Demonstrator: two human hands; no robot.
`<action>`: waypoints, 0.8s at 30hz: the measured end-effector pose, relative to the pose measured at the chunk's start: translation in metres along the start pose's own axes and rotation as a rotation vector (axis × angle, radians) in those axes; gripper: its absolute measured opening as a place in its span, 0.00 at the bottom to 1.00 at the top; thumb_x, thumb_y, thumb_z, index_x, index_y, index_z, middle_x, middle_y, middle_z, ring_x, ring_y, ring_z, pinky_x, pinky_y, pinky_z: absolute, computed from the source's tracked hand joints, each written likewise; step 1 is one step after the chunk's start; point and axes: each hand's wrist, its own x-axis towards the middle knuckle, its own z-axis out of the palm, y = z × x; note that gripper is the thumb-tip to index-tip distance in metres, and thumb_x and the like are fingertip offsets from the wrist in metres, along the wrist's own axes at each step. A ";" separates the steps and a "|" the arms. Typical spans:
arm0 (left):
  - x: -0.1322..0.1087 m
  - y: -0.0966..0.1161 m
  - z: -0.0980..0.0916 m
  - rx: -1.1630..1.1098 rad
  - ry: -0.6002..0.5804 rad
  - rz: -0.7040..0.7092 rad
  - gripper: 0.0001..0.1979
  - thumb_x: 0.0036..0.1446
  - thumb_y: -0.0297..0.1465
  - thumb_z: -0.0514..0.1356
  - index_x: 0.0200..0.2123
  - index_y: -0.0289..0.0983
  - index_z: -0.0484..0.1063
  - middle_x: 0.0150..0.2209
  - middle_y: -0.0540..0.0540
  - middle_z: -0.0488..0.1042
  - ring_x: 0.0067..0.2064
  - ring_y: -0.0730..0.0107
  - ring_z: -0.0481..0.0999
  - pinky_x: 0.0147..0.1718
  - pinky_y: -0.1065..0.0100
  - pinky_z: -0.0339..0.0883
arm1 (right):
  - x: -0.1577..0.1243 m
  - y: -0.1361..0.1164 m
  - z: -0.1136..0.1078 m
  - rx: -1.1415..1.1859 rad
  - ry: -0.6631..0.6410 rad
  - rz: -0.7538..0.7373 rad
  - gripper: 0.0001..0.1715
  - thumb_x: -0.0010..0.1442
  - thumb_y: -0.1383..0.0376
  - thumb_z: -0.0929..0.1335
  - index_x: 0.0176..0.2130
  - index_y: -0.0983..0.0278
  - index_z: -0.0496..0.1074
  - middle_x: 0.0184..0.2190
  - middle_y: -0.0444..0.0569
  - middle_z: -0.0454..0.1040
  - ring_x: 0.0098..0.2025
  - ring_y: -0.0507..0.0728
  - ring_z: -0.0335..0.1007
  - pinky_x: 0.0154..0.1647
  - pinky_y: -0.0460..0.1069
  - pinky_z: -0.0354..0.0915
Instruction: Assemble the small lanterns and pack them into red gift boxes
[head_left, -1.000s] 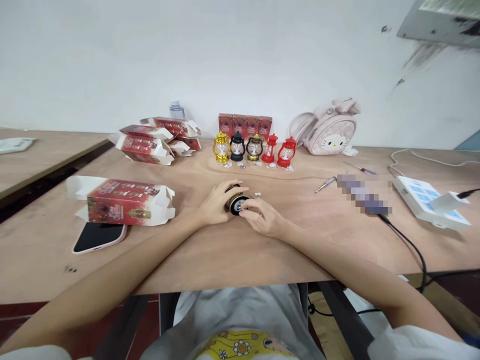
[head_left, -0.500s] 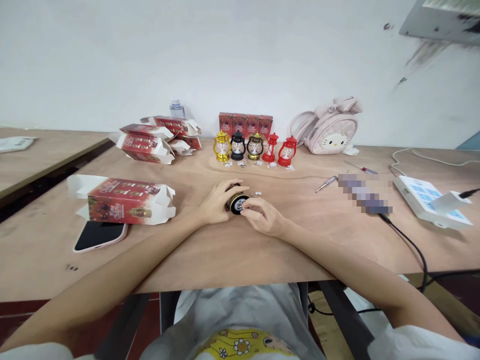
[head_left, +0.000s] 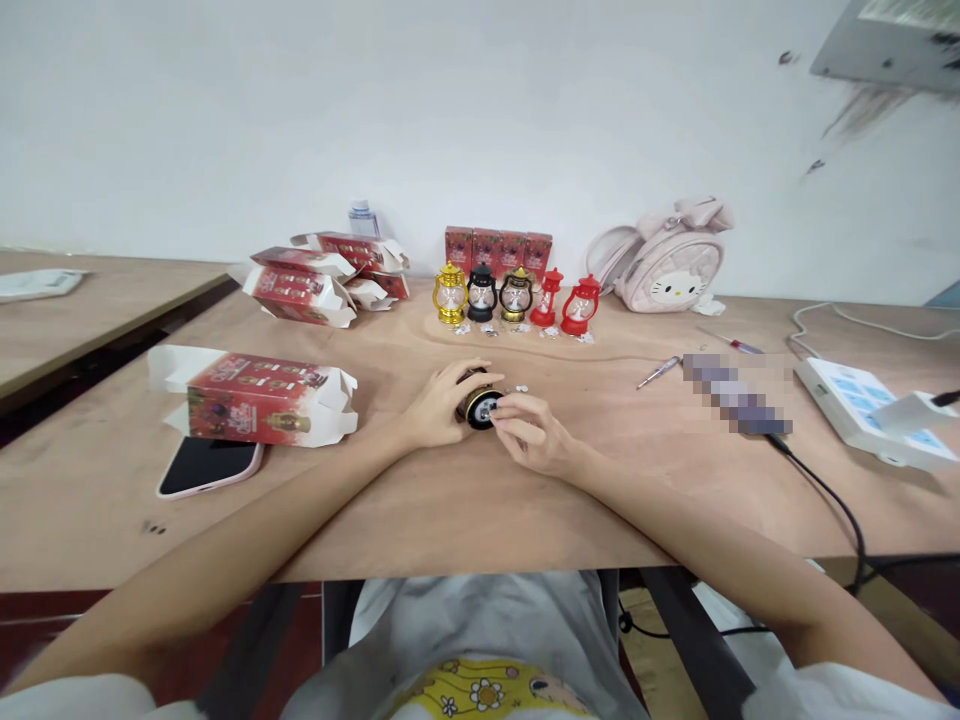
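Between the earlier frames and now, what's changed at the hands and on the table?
Nothing was visibly taken hold of or let go. The whole view slid slightly right, apparently from the head turning. The left hand still grips the black-and-gold item; the right hand stays at its base. Row of lanterns, phone: unmoved.

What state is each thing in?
Held lantern, tipped, underside showing
Left grip, closed around it
Right grip, at lantern underside, hold unclear
Lantern row, upright
Front carton, lying, flaps open
Phone, screen dark, partly hidden
Power strip, adapter plugged in
Bag, upright
Bottle, upright
Screwdriver, lying
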 end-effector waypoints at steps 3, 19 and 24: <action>0.001 0.002 -0.001 0.007 0.000 0.007 0.36 0.45 0.24 0.60 0.60 0.42 0.60 0.62 0.38 0.60 0.63 0.48 0.61 0.59 0.48 0.59 | 0.000 0.000 0.001 0.002 -0.005 -0.001 0.27 0.59 0.80 0.65 0.54 0.59 0.58 0.55 0.55 0.64 0.43 0.52 0.75 0.45 0.50 0.75; 0.001 0.004 -0.003 -0.011 0.012 -0.041 0.36 0.47 0.25 0.59 0.62 0.43 0.58 0.62 0.39 0.61 0.64 0.51 0.60 0.60 0.48 0.58 | 0.006 0.000 0.005 -0.203 0.046 0.007 0.17 0.64 0.76 0.61 0.51 0.61 0.61 0.49 0.55 0.68 0.42 0.51 0.74 0.43 0.49 0.76; 0.000 0.002 -0.002 -0.089 0.112 -0.025 0.33 0.53 0.31 0.59 0.62 0.37 0.56 0.60 0.35 0.63 0.62 0.52 0.65 0.60 0.50 0.61 | 0.002 0.017 -0.002 -0.275 0.180 0.187 0.18 0.60 0.73 0.67 0.49 0.61 0.61 0.48 0.55 0.69 0.45 0.56 0.73 0.43 0.53 0.74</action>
